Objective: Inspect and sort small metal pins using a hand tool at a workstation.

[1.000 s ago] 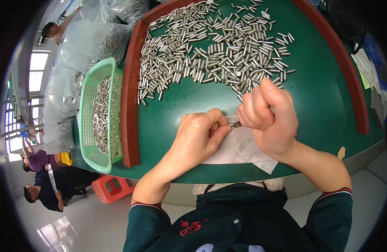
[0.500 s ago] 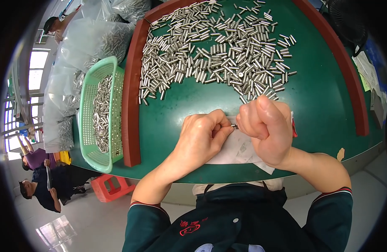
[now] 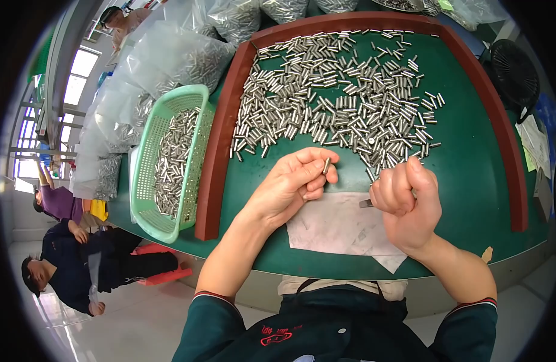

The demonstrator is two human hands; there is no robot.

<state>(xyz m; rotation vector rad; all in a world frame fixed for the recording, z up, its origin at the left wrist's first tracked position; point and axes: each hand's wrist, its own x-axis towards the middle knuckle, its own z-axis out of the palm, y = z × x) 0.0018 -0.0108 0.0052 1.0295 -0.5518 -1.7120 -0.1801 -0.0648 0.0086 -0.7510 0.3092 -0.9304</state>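
Note:
My left hand pinches a small metal pin upright between thumb and fingers, just in front of the pile. My right hand is closed in a fist round a small tool, most of it hidden; its flat, dark metal tip sticks out toward the left hand. The tip and the pin are apart. Beneath the hands a stained, pale pinkish cloth lies on the green tabletop. Beyond them spreads a loose heap of short shiny metal pins.
A red-brown raised border frames the work surface. Left of it stands a green plastic basket of pins, beside clear bags of metal parts. A black fan and papers are at right. Two people are at far left, one farther back.
My hands have moved apart; the left now holds the pin up, away from the tool tip. The view has shifted, showing more of the table's far side. A person at left has turned.

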